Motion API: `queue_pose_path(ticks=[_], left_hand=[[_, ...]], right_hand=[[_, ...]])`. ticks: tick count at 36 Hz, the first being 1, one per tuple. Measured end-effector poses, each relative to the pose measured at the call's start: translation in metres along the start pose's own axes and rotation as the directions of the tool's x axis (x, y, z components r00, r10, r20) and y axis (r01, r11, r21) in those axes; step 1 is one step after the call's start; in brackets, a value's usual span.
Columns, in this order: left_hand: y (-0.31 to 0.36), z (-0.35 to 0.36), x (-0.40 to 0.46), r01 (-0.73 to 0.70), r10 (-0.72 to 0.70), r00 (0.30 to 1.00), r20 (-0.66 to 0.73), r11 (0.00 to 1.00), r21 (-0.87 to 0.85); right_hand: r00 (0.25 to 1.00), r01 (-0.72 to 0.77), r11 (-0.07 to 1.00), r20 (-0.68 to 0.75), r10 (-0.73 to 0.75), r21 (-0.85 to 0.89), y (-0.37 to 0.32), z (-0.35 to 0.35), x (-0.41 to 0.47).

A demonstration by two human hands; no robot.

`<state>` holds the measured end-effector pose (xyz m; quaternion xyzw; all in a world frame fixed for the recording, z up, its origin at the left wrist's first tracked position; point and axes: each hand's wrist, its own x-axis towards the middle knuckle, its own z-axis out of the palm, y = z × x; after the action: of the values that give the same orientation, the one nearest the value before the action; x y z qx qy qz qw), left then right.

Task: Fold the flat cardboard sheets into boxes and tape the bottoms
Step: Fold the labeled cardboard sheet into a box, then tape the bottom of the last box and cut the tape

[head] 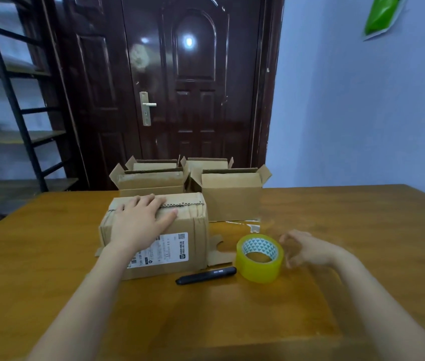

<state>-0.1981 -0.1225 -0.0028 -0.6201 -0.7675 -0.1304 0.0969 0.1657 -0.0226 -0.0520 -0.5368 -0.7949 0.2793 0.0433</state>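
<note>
From my feed the room looks dim w/ a cool bluish cast. Bright ceiling-light reflections glare off the glossy door (193, 82), so light comes from above/behind me. The wooden surface (336, 230) shows soft sheen, faint shadows only. Right hand (307, 250) is motion-blurred, fingers smeared; left hand (141, 220) is sharp. Wide-angle distortion bends the shelf rack (11, 100) and frame edges; corners go soft, esp. the bottom.

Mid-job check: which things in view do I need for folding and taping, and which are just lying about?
For the job:
- box under the left hand, label on its side
- yellow tape roll, right hand beside it
- black cutter
- open boxes behind

Lying about:
- dark door
- shelf rack
- green bag on wall
</note>
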Motion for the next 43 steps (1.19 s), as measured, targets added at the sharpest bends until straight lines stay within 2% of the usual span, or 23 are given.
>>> queue_pose_path(ticks=[2, 4, 6, 11, 15, 18, 24, 30, 33, 36, 38, 40, 43], left_hand=[[-0.001, 0.0, 0.0, -0.003, 0.003, 1.0, 0.0, 1.0, -0.01], [0.0, 0.0, 0.0, -0.004, 0.004, 1.0, 0.003, 1.0, -0.012], [0.0, 0.0, 0.0, -0.002, 0.002, 1.0, 0.005, 1.0, -0.009], [0.001, -0.002, -0.001, -0.001, 0.002, 1.0, 0.006, 1.0, -0.013], [0.0, -0.002, -0.001, -0.014, 0.013, 1.0, -0.006, 1.0, -0.02], [0.0, -0.002, -0.001, -0.019, 0.019, 1.0, -0.003, 1.0, -0.009], [0.001, -0.004, -0.002, -0.023, 0.023, 1.0, 0.015, 0.999, -0.026], [0.001, -0.005, -0.001, -0.021, 0.022, 1.0, 0.019, 0.998, -0.053], [-0.002, -0.007, 0.001, -0.009, 0.014, 0.999, 0.03, 0.986, -0.169], [-0.003, -0.016, 0.005, 0.019, 0.007, 0.997, 0.082, 0.951, -0.31], [-0.006, -0.02, 0.008, 0.105, -0.033, 0.986, 0.165, 0.887, -0.449], [-0.01, -0.021, 0.008, 0.195, -0.069, 0.971, 0.23, 0.784, -0.59], [-0.014, -0.019, 0.012, 0.232, -0.055, 0.962, 0.266, 0.675, -0.7]], right_hand=[[0.999, 0.022, 0.995, 0.025, -0.02, -0.099, 0.001, 0.004, 0.002], [0.998, 0.056, 0.991, -0.005, -0.057, -0.118, 0.002, 0.007, 0.003], [0.996, 0.082, 0.994, -0.023, -0.084, -0.072, 0.002, 0.006, 0.001], [0.988, 0.128, 0.984, 0.069, -0.138, 0.127, -0.014, -0.005, -0.01], [0.971, 0.176, 0.926, 0.096, -0.22, 0.335, -0.033, -0.015, -0.013], [0.959, 0.204, 0.887, 0.096, -0.266, 0.414, -0.046, -0.021, -0.011], [0.963, 0.195, 0.853, 0.071, -0.26, 0.484, -0.069, -0.033, -0.001], [0.975, 0.183, 0.882, 0.037, -0.221, 0.435, -0.086, -0.049, 0.006], [0.982, 0.18, 0.902, -0.018, -0.189, 0.393, -0.104, -0.062, 0.006], [0.971, 0.228, 0.912, -0.141, -0.191, 0.34, -0.132, -0.079, 0.006], [0.958, 0.256, 0.922, -0.203, -0.202, 0.292, -0.155, -0.09, 0.009], [0.955, 0.256, 0.938, -0.211, -0.208, 0.235, -0.182, -0.097, 0.012], [0.955, 0.254, 0.952, -0.204, -0.218, 0.171, -0.222, -0.1, 0.019]])
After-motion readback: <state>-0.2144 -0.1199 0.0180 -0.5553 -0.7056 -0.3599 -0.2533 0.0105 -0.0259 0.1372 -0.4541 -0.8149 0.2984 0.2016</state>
